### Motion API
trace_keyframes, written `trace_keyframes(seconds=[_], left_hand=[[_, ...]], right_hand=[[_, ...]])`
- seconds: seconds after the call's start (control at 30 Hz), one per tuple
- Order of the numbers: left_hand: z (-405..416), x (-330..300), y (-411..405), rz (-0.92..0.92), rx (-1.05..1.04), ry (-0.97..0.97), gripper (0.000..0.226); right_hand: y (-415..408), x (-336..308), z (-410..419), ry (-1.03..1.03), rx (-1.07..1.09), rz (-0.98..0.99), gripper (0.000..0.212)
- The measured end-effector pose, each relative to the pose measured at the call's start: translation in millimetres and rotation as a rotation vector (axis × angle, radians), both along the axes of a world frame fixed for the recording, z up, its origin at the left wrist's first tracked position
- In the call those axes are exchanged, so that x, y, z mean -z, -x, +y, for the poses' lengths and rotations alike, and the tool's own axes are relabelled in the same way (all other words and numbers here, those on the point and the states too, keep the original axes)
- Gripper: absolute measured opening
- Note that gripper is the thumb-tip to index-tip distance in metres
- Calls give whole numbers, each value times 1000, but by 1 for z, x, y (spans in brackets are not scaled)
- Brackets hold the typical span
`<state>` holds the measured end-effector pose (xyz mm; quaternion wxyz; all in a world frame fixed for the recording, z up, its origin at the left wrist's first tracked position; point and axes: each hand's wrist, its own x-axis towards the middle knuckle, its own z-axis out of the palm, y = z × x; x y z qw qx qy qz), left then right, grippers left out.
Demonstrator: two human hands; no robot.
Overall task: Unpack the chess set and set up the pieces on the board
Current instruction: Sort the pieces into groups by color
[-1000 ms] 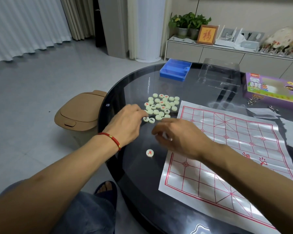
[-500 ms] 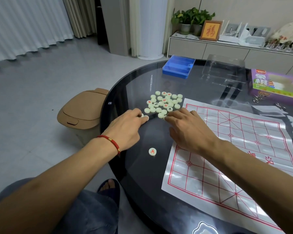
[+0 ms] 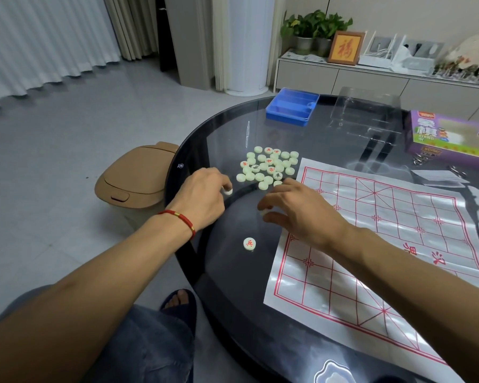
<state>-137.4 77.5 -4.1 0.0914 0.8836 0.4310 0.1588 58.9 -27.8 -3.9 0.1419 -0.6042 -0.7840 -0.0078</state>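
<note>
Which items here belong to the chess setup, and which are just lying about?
Job: heap of pieces, lone red piece, paper board, left hand and right hand, each pinching a piece.
Lying about: blue tray, clear lid, purple box, keys.

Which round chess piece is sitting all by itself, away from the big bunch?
The lone piece with the red character, face up on the dark glass table nearest the person. The others sit in the pile farther back.

On the round table (image 3: 194,150), the heap of pieces (image 3: 268,167) lies left of the board sheet (image 3: 385,244). One single piece (image 3: 249,243) lies nearer the person. Behind stand the tray (image 3: 292,107) and, further right, the box (image 3: 451,139).
</note>
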Motion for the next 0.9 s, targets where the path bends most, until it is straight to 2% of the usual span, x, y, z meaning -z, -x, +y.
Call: trace_keyframes(seconds=[0.1, 0.23, 0.3, 0.43, 0.53, 0.6, 0.67, 0.73, 0.8, 0.9], left_hand=[[-2, -2, -3, -56, -4, 2, 41], [-5, -6, -4, -136, 2, -36, 45], [-14, -11, -7, -193, 44, -23, 37], [-38, -20, -16, -362, 69, 219, 13], [-41, -18, -17, -414, 10, 334, 9], [-36, -18, -13, -415, -40, 380, 9], [-26, -20, -5, -349, -108, 317, 7], [-14, -21, 4, -247, -160, 232, 4], [-7, -19, 11, -162, -192, 212, 4], [-3, -10, 13, -103, -200, 190, 7]], right_hand=[[1, 0, 3, 14, 28, 67, 16], [-5, -11, 7, 144, 215, 605, 12], [-5, -15, 7, 220, 267, 793, 14], [0, -18, 7, 275, 287, 941, 13], [3, -18, 6, 302, 281, 987, 12], [3, -18, 6, 289, 286, 975, 12], [-1, -16, 10, 190, 339, 879, 12], [-10, -13, 15, 50, 388, 594, 11], [-15, -7, 17, -10, 385, 272, 20], [-12, 7, 17, 4, 256, 43, 35]])
